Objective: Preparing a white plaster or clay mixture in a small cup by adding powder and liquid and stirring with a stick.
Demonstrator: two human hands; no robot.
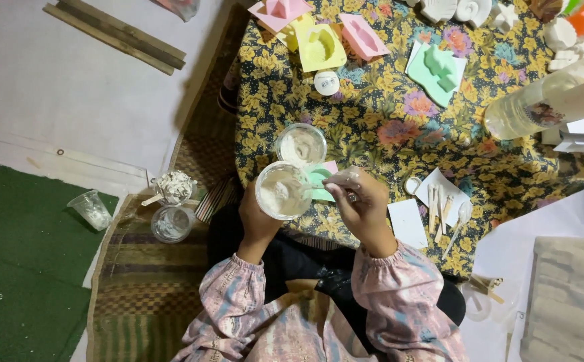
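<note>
My left hand (pixel 257 216) holds a clear plastic cup (pixel 282 190) of white paste from below, tilted toward me. My right hand (pixel 361 200) grips a thin stick whose tip reaches into that cup. A ring shows on one finger. Just beyond stands a second clear cup (pixel 300 144) with white paste, on the floral tablecloth (pixel 372 114). A green mould (pixel 318 179) lies partly hidden under the held cup.
Yellow (pixel 320 45), pink (pixel 363 35) and green (pixel 438 71) moulds lie at the table's far side, with white cast pieces (pixel 563 33) and a clear bottle (pixel 553 100) at the right. Wooden sticks on paper (pixel 441 200) sit right of my hand. Used cups (pixel 171 201) stand on the mat at left.
</note>
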